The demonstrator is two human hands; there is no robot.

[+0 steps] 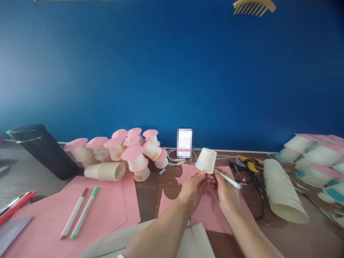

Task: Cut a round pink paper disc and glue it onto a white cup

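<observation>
Over a pink sheet (209, 215) at the middle of the table (146, 190), the left hand (192, 186) pinches the rim of 1 inverted paper cup (206, 160), steadying it, while the right hand (227, 191) closes its fingers around a white pen (228, 180) tipped toward that rim.

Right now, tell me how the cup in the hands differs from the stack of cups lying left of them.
The held cup is single; the nested stack is many cups. The held cup is base up, lifted by the left hand; the nested stack lies on its side. Both are plain pale paper.
</observation>
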